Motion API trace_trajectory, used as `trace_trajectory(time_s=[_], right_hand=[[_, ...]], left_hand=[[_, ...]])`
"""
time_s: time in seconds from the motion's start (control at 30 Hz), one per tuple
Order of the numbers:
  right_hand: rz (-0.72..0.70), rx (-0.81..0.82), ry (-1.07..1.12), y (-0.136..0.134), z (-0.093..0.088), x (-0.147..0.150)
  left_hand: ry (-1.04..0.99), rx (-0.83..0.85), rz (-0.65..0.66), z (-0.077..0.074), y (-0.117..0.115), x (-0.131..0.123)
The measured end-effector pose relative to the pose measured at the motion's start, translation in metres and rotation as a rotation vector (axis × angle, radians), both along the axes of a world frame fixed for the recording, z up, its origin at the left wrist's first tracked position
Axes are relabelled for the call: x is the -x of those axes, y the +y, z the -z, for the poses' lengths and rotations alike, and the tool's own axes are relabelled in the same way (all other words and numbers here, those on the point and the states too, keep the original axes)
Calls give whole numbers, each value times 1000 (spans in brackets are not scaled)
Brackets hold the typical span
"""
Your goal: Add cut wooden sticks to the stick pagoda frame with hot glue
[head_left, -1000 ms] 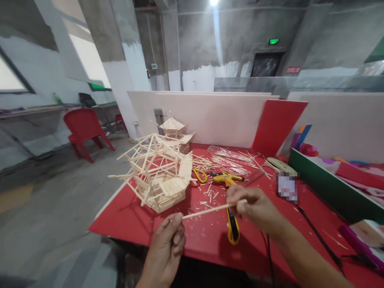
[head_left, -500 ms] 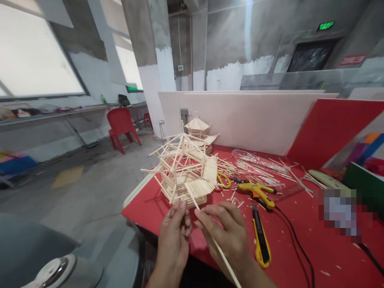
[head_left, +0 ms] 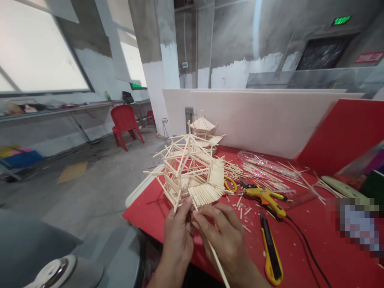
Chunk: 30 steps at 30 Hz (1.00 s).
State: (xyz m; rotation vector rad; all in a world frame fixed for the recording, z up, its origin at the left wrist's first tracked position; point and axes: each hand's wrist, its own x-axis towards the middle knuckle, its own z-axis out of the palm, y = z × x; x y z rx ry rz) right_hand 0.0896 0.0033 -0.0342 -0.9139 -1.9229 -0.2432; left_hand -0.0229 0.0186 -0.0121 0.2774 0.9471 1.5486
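Note:
A pagoda model of thin wooden sticks (head_left: 189, 176) stands near the front left of the red table, with part of its lower roof covered in a row of sticks. At its near edge, my left hand (head_left: 179, 232) is closed, thumb and fingertips together; what lies between them is hidden. My right hand (head_left: 223, 230) pinches a long wooden stick (head_left: 219, 264), which slants from the model's roof edge down past my palm. The tip of this stick is beside my left thumb. My fingertips almost meet there.
Right of the model lie yellow-handled scissors (head_left: 230, 184), a yellow glue gun (head_left: 267, 198) with a black cord, and a yellow utility knife (head_left: 271, 250). Loose sticks and a plastic bag (head_left: 264, 162) lie behind. A second pagoda (head_left: 203, 126) stands at the back. A lidded container (head_left: 72, 272) is at lower left.
My left hand has moved up and right toward the right fingertips. The stick's tip has come in closer to the roof edge. The view has shifted slightly left.

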Motion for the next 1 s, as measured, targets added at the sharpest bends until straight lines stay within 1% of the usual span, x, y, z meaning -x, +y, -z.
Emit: trace_trajectory(time_s=[0.17, 0.43, 0.63, 0.77, 0.9, 1.0], right_hand=[[13, -1, -20, 0, 2, 0], [29, 10, -25, -2, 1, -1], [19, 12, 22, -1, 0, 0], [45, 16, 15, -3, -3, 1], [32, 21, 33, -2, -5, 1], [6, 3, 56, 0, -5, 2]], left_hand=[[23, 16, 35, 2, -1, 2], [37, 66, 74, 3, -3, 4], [78, 75, 111, 1, -6, 6], [89, 92, 135, 0, -7, 6], [66, 141, 164, -2, -7, 6], [32, 196, 162, -5, -8, 7]])
